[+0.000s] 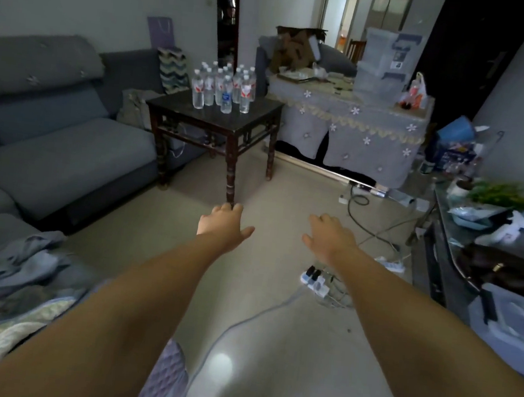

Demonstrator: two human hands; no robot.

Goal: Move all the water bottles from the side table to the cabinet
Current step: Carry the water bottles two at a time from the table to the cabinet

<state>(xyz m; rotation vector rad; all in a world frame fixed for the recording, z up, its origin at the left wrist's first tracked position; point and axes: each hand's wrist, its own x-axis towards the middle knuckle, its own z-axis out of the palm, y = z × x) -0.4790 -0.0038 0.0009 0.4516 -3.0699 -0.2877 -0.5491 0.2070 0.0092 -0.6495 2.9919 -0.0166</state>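
Several clear water bottles [223, 87] with white caps stand clustered upright on a dark wooden side table [257, 116] beside the sofa. Most carry red labels and one at the front has a blue label. A cabinet draped in grey cloth with white flowers [360, 129] stands just right of the table. My left hand [223, 221] and my right hand [331, 234] are stretched out over the floor, well short of the table, palms down. Both hold nothing and their fingers are apart.
A grey sofa [59, 129] fills the left side, with crumpled fabric [7, 270] in front. Power strips [315, 279] and cables [369, 223] lie on the floor under my right arm. A cluttered glass table [447, 219] stands at the right. Stacked plastic boxes [385, 62] sit on the cabinet.
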